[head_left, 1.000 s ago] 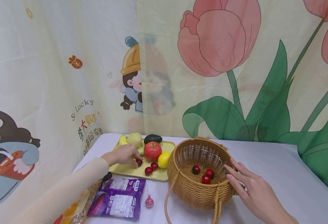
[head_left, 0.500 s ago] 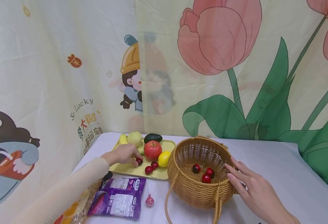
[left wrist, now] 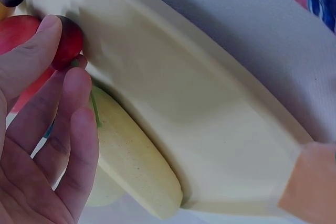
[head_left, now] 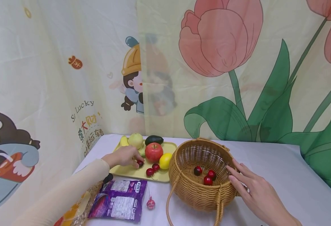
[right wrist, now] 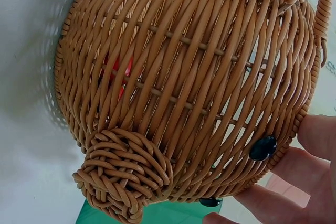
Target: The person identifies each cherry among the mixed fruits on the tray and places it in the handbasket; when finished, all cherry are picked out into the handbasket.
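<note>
Toward the far left corner of the worktop (head_left: 278, 166), the left hand (head_left: 125, 155) pinches a cherry (head_left: 140, 163) by the near edge of the tray (head_left: 125, 171); the right hand (head_left: 257, 188), its grip released, touches the basket (head_left: 195, 198) holding three cherries (head_left: 208, 180).

Left arm (head_left: 66, 191) stretched forward, left hand (head_left: 125, 156) pinching, right hand (head_left: 257, 190) held out, fingers (head_left: 239, 187) extended

The basket (head_left: 199, 197) is rough wicker, the cherries (head_left: 150, 172) glossy, the tray (head_left: 125, 171) smooth.
</note>
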Available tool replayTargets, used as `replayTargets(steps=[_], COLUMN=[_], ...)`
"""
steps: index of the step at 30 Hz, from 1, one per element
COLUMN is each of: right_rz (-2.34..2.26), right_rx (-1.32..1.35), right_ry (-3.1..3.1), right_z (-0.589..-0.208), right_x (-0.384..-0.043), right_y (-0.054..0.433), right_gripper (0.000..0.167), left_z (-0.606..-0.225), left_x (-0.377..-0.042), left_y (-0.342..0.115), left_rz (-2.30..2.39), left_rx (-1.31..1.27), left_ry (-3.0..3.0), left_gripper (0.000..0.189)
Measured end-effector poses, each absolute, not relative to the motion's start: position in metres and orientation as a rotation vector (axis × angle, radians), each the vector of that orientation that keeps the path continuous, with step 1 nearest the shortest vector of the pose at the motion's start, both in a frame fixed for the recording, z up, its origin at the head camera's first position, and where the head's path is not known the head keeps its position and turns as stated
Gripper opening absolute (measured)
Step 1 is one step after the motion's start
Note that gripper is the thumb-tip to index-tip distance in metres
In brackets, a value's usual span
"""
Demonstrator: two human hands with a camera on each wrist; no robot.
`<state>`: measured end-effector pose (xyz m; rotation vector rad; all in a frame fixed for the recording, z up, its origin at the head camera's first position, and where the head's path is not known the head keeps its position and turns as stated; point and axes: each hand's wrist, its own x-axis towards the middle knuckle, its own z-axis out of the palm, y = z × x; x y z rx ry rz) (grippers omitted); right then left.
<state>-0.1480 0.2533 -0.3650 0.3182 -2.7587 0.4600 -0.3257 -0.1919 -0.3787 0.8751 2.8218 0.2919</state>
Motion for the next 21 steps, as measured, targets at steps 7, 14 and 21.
replayTargets(steps=[7, 14, 21], right_rz=[0.473, 0.474, 0.480], right_rx=[0.335, 0.335, 0.353], right_ry=[-2.737, -2.739, -2.712], right_z=[-0.365, -0.364, -0.365], right_x=[-0.147, -0.147, -0.147], right_y=[0.253, 0.252, 0.254], right_gripper=[0.044, 0.045, 0.043], left_z=[-0.377, -0.364, -0.321], left_x=[-0.326, -0.328, -0.329], left_y=[-0.193, -0.204, -0.216], left_rz=[0.282, 0.275, 0.281], left_rx=[0.910, 0.981, 1.022], left_ry=[2.816, 2.797, 2.738], left_gripper=[0.027, 0.025, 0.024])
